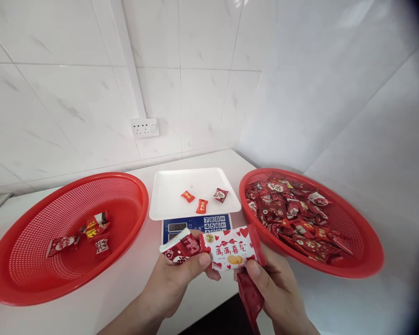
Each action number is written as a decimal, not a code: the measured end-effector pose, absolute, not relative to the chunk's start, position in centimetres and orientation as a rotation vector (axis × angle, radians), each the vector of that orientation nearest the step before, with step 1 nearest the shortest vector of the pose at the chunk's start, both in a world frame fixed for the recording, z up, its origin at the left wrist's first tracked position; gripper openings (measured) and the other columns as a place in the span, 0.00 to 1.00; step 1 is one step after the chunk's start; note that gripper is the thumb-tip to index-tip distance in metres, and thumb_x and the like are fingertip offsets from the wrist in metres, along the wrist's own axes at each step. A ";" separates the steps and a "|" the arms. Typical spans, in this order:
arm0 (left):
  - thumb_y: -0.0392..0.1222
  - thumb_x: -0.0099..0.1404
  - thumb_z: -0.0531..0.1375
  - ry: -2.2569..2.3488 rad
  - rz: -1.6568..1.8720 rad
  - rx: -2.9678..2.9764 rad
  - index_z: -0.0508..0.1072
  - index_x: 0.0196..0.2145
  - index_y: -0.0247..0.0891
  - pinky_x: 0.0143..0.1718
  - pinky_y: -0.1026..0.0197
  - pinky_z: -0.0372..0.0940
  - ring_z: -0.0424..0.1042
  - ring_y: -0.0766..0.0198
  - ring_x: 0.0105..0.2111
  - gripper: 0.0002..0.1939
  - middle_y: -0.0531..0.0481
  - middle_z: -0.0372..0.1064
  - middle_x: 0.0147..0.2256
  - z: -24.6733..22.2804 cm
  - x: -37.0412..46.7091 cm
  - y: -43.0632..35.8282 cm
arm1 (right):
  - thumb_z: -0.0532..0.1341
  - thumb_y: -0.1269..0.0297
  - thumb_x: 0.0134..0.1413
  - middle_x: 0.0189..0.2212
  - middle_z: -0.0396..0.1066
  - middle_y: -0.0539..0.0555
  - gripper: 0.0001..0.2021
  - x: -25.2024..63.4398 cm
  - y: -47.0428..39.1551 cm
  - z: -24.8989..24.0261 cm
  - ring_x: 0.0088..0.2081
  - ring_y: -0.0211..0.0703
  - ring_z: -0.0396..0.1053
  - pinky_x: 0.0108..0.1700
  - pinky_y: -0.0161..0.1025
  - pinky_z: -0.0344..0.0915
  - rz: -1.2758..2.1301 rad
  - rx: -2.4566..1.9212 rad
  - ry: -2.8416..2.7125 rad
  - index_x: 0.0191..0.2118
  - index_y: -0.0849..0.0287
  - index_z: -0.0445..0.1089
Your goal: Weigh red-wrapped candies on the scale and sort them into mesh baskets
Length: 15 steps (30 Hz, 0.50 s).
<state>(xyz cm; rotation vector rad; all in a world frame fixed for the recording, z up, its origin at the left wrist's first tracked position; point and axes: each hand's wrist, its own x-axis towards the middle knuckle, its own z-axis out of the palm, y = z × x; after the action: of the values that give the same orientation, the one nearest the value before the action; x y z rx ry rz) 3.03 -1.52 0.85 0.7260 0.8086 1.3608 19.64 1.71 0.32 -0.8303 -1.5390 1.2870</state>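
Above the table in front of the scale, my left hand (171, 284) is closed on a dark red snack packet (183, 246). Its thumb also touches the left end of a white snack packet (230, 249) printed with red hearts. My right hand (281, 286) pinches the right end of that white packet. A second dark red packet (249, 298) hangs under my right thumb. Just beyond, a white weighing tray (167, 186) carries two small orange-red candies (201, 206) and one dark red candy (220, 195).
My hands partly cover the blue scale (192, 223) below the tray. At left, a red mesh basket (132, 200) contains several packets (96, 228). The red basket (373, 251) at right is heaped with wrapped sweets (293, 209). A tiled wall with a socket (145, 128) stands behind.
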 end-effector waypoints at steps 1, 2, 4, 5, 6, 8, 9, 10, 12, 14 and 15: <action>0.44 0.52 0.67 0.814 1.356 0.735 0.71 0.35 0.37 0.29 0.60 0.69 0.72 0.62 0.26 0.15 0.49 0.74 0.29 0.9 3.0 -1.5 | 0.55 0.48 0.53 0.17 0.64 0.51 0.18 19.7 1.7 0.4 0.18 0.37 0.59 0.20 0.34 0.60 1.279 -0.828 -1.556 0.25 0.57 0.70; 0.44 0.53 0.66 0.818 1.354 0.751 0.71 0.35 0.37 0.30 0.60 0.68 0.71 0.63 0.26 0.14 0.50 0.74 0.27 0.9 2.9 -1.5 | 0.54 0.48 0.54 0.17 0.63 0.51 0.19 19.7 1.7 0.4 0.18 0.38 0.59 0.19 0.33 0.59 1.272 -0.825 -1.576 0.24 0.57 0.69; 0.45 0.54 0.65 0.828 1.358 0.790 0.72 0.33 0.36 0.30 0.63 0.67 0.69 0.65 0.25 0.11 0.51 0.72 0.24 1.0 2.8 -1.5 | 0.53 0.46 0.54 0.18 0.64 0.52 0.20 19.7 1.7 0.5 0.19 0.38 0.59 0.20 0.33 0.58 1.262 -0.810 -1.610 0.25 0.57 0.69; 0.44 0.55 0.65 0.835 1.365 0.804 0.73 0.31 0.36 0.30 0.64 0.66 0.68 0.66 0.24 0.09 0.52 0.72 0.24 1.1 2.7 -1.5 | 0.52 0.46 0.55 0.18 0.64 0.52 0.21 19.6 1.7 0.6 0.20 0.38 0.59 0.20 0.33 0.58 1.259 -0.801 -1.617 0.25 0.57 0.68; 0.44 0.55 0.65 0.844 1.376 0.810 0.73 0.29 0.36 0.28 0.65 0.65 0.67 0.68 0.24 0.09 0.52 0.71 0.23 1.1 2.7 -1.5 | 0.51 0.45 0.55 0.18 0.63 0.52 0.21 19.6 1.7 0.6 0.20 0.37 0.58 0.20 0.33 0.57 1.260 -0.792 -1.619 0.25 0.58 0.68; 0.43 0.55 0.65 0.854 1.399 0.806 0.72 0.27 0.36 0.26 0.67 0.64 0.65 0.69 0.22 0.08 0.53 0.70 0.22 1.3 2.7 -1.4 | 0.51 0.46 0.55 0.18 0.63 0.51 0.21 19.5 1.8 0.7 0.19 0.37 0.58 0.20 0.32 0.57 1.268 -0.775 -1.617 0.25 0.58 0.67; 0.43 0.54 0.65 0.858 1.421 0.795 0.72 0.26 0.36 0.24 0.68 0.63 0.65 0.69 0.22 0.08 0.53 0.69 0.21 1.4 2.7 -1.3 | 0.52 0.47 0.56 0.18 0.63 0.51 0.21 19.5 1.8 0.8 0.20 0.36 0.58 0.20 0.32 0.57 1.273 -0.770 -1.617 0.24 0.58 0.67; 0.42 0.54 0.66 0.857 1.446 0.782 0.72 0.26 0.36 0.23 0.68 0.63 0.65 0.69 0.21 0.08 0.54 0.68 0.20 1.5 2.8 -1.3 | 0.52 0.48 0.56 0.18 0.63 0.51 0.20 19.5 1.8 0.9 0.20 0.37 0.59 0.21 0.32 0.58 1.281 -0.767 -1.619 0.25 0.58 0.67; 0.42 0.53 0.66 0.852 1.494 0.745 0.71 0.26 0.36 0.21 0.69 0.62 0.64 0.71 0.20 0.08 0.55 0.66 0.20 1.8 2.9 -1.2 | 0.52 0.50 0.57 0.20 0.65 0.51 0.19 19.5 1.7 1.0 0.22 0.38 0.62 0.23 0.32 0.60 1.303 -0.766 -1.628 0.26 0.58 0.69; 0.41 0.52 0.66 0.839 1.520 0.713 0.71 0.25 0.37 0.19 0.71 0.61 0.62 0.72 0.19 0.08 0.57 0.65 0.20 2.0 3.0 -1.2 | 0.51 0.51 0.58 0.21 0.67 0.53 0.19 19.6 1.6 1.1 0.23 0.38 0.63 0.24 0.33 0.60 1.338 -0.770 -1.639 0.27 0.58 0.71; 0.41 0.52 0.67 0.835 1.525 0.705 0.71 0.25 0.37 0.19 0.72 0.60 0.62 0.73 0.18 0.08 0.57 0.64 0.19 2.1 3.0 -1.2 | 0.51 0.51 0.58 0.21 0.68 0.53 0.19 19.6 1.6 1.1 0.23 0.38 0.63 0.24 0.33 0.60 1.356 -0.771 -1.642 0.28 0.58 0.72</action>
<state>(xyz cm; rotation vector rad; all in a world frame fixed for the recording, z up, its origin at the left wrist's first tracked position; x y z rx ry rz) 3.04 -1.24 2.13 0.7047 0.8346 1.5249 19.59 1.57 1.10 -0.7709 -1.6421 1.3559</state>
